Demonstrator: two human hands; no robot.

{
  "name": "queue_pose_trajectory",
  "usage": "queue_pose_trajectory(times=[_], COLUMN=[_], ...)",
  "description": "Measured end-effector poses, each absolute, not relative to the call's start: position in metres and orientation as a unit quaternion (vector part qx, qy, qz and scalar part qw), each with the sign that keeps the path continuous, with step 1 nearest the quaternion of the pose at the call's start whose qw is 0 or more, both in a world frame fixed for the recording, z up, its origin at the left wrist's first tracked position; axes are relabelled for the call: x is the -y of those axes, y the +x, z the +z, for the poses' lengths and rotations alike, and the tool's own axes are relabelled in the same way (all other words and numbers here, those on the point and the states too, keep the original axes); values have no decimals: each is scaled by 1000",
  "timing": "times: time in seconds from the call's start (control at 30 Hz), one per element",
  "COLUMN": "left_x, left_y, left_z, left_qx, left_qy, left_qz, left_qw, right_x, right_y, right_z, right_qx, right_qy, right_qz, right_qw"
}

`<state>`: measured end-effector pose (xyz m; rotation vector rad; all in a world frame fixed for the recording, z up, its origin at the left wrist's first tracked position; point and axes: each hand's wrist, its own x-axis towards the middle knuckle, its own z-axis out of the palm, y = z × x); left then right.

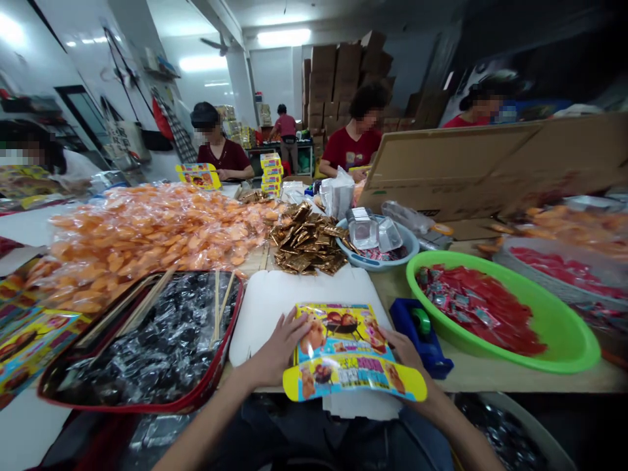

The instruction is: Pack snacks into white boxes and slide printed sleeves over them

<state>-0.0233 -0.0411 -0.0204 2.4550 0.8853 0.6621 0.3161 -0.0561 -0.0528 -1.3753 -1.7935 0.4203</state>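
A yellow and blue printed cardboard box (338, 340) lies in front of me, partly over a white board (275, 301). Its long front flap is folded out toward my body. My left hand (280, 347) holds the box by its left side, fingers along the edge. On the opposite edge my right hand (405, 353) grips the box, some of its fingers hidden behind the flap. Below the flap, a plain white piece of card (363, 405) sticks out over my lap.
At left stand a red-rimmed tray (235, 314) of wrapped black pieces and a heap of bagged orange pieces (161, 229). Gold sachets (309, 242) lie ahead. Right are a blue tape dispenser (417, 333), a green basin (574, 340) and a large carton (451, 163). Co-workers sit opposite.
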Motion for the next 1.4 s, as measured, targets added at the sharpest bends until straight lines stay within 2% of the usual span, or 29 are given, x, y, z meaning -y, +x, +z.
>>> queue_pose_trajectory(times=[0.17, 0.3, 0.43, 0.53, 0.6, 0.73, 0.87, 0.97, 1.07, 1.2, 1.4], left_x=[80, 91, 68, 43, 28, 10, 1, -3, -7, -11, -13], left_y=[-32, -32, -26, -20, -15, -2, 7, 9, 8, 6, 3], left_z=[-24, -8, 28, 41, 37, 15, 5, 9, 12, 12, 6], left_qx=[-297, -298, -326, -349, -360, -361, -337, -334, -347, -362, -366], left_qy=[913, 907, 864, 799, 729, 562, 490, 472, 465, 467, 459], left_qz=[221, 229, 266, 313, 349, 414, 488, 488, 482, 466, 465], left_qw=[170, 192, 277, 376, 466, 618, 639, 654, 656, 658, 662], right_x=[80, 92, 72, 43, 24, 1, -2, -1, -4, -8, -1], right_y=[330, 322, 295, 273, 262, 250, 249, 254, 267, 293, 309], right_z=[-82, -56, -3, 23, 31, 37, 36, 31, 26, 35, 89], right_qx=[740, 719, 646, 461, 373, 289, 279, 294, 353, 486, 675], right_qy=[-510, -490, -444, -443, -445, -466, -431, -408, -417, -478, -482], right_qz=[167, 173, 379, 541, 595, 598, 602, 602, 554, 436, 446], right_qw=[406, 462, 492, 547, 556, 584, 612, 620, 628, 588, 336])
